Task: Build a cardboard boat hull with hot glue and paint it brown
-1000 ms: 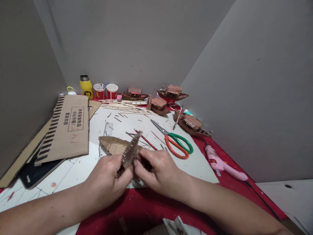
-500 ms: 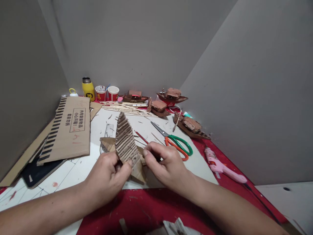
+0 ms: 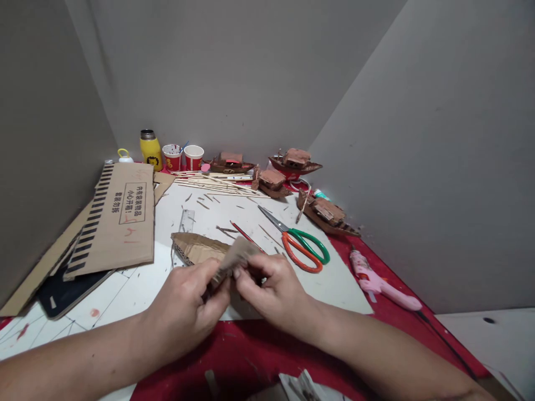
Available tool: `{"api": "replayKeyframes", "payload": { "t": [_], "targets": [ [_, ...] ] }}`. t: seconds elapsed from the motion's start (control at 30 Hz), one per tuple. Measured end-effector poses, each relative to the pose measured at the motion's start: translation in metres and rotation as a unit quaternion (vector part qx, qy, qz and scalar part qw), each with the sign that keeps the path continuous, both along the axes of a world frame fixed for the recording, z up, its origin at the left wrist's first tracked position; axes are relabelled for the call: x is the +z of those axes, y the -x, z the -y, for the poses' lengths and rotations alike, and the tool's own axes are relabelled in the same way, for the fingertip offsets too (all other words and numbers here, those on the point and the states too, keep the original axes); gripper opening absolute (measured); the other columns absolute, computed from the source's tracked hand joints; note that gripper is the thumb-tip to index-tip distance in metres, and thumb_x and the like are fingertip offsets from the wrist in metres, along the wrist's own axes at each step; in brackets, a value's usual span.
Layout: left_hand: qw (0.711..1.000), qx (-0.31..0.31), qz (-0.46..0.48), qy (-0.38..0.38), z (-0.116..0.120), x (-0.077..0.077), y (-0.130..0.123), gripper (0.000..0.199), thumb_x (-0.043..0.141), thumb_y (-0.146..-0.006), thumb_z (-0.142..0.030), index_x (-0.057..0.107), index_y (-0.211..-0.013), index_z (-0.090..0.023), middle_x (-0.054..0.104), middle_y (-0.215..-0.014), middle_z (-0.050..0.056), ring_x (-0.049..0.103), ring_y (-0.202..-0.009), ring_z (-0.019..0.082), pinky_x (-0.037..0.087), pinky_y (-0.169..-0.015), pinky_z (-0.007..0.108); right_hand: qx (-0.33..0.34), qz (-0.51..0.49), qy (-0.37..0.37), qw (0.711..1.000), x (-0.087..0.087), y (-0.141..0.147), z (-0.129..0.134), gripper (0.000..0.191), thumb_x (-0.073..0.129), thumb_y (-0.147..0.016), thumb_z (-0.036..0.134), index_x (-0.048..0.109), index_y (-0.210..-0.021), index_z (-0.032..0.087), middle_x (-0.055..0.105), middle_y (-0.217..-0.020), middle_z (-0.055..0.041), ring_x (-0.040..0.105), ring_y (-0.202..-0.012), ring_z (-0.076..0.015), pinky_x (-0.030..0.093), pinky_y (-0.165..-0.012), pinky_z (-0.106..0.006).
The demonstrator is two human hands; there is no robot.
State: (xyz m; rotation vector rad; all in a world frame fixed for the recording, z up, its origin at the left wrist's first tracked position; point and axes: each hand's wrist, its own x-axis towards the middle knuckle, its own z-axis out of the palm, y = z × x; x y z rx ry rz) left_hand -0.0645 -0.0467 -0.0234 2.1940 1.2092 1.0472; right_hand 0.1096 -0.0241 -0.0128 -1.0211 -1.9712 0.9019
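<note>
My left hand (image 3: pixel 188 301) pinches a small leaf-shaped piece of corrugated cardboard (image 3: pixel 237 255), tilted so that mostly its smooth brown side shows. At the piece's near edge, the thumb and fingers of my right hand (image 3: pixel 278 289) are closed on it; the exact grip is partly hidden. Behind my hands a pointed cardboard boat hull (image 3: pixel 200 245) lies on the white board, partly covered by them. Just past my right hand are scissors (image 3: pixel 298 242) with green and orange handles and a red pencil (image 3: pixel 246 234).
Painted model boats (image 3: pixel 328 214) line the back and right. Wooden sticks (image 3: pixel 217 184), paper cups (image 3: pixel 194 159) and a yellow bottle (image 3: pixel 151 151) stand or lie at the back. Printed cardboard (image 3: pixel 125 239) is on the left, a pink glue gun (image 3: pixel 376 284) on the right.
The cardboard piece has tipped down from upright, turning its ridged face away. My right hand has moved left and closed on its edge, and more of the hull now shows.
</note>
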Motion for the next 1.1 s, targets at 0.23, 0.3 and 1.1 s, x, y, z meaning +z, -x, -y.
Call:
{"api": "replayKeyframes", "payload": {
  "t": [0.23,0.3,1.1],
  "targets": [
    [0.967,-0.003,0.157,0.200,-0.009,0.015,0.000,0.020,0.051,-0.085,-0.024,0.062,-0.069,-0.015,0.062,-0.062,-0.001,0.054,-0.056,0.011,0.043,-0.052,0.020,-0.017,-0.073,0.067,0.995,-0.005,0.001,0.004,0.016,0.051,-0.079,0.021,0.051,-0.063,0.019,0.048,-0.047,0.0045,0.040,-0.041,-0.0072,0.034,-0.039,-0.019],
    [0.955,-0.022,0.199,0.220,-0.011,0.018,0.000,0.018,0.053,-0.084,-0.023,0.066,-0.075,-0.015,0.067,-0.069,0.000,0.060,-0.064,0.013,0.048,-0.059,0.020,-0.013,-0.079,0.061,0.995,-0.006,0.000,0.005,0.016,0.052,-0.080,0.021,0.052,-0.065,0.019,0.052,-0.049,0.0033,0.042,-0.041,-0.0074,0.036,-0.040,-0.019],
    [0.933,0.029,0.242,0.264,-0.030,0.016,0.008,0.015,0.064,-0.079,-0.022,0.069,-0.067,-0.014,0.070,-0.063,-0.001,0.063,-0.060,0.011,0.050,-0.058,0.019,0.054,-0.085,-0.179,0.979,-0.015,-0.004,0.004,0.014,0.050,-0.078,0.010,0.051,-0.069,0.020,0.053,-0.048,0.0039,0.044,-0.038,-0.0081,0.034,-0.040,-0.021]
  ]
}}
